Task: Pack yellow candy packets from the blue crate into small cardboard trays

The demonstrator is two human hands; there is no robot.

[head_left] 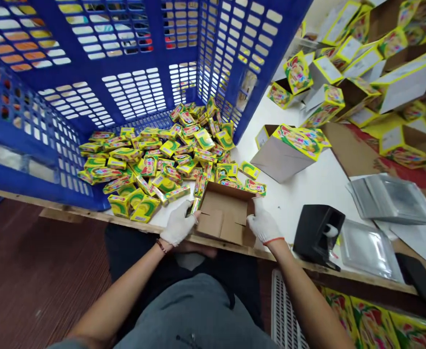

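An open cardboard box point(230, 206) lies at the table's front edge, its brown inside facing up with flaps folded over the bottom. My right hand point(265, 224), in a white glove, grips its right wall with the thumb on the rim. By the left wall, my gloved left hand point(180, 223) is closed around a small yellow-green carton point(195, 206). Whether those left fingers also touch the box I cannot tell. A heap of similar small cartons point(162, 167) spreads just beyond both hands, several reaching the box's far edge.
A large blue crate point(125, 63) lies tipped behind the heap. Printed empty boxes point(289, 150) stand to the right, with more piled behind. A black tape dispenser point(318, 235), clear plastic sheets point(369, 247) and a dark phone-like object point(421, 278) lie along the right front edge.
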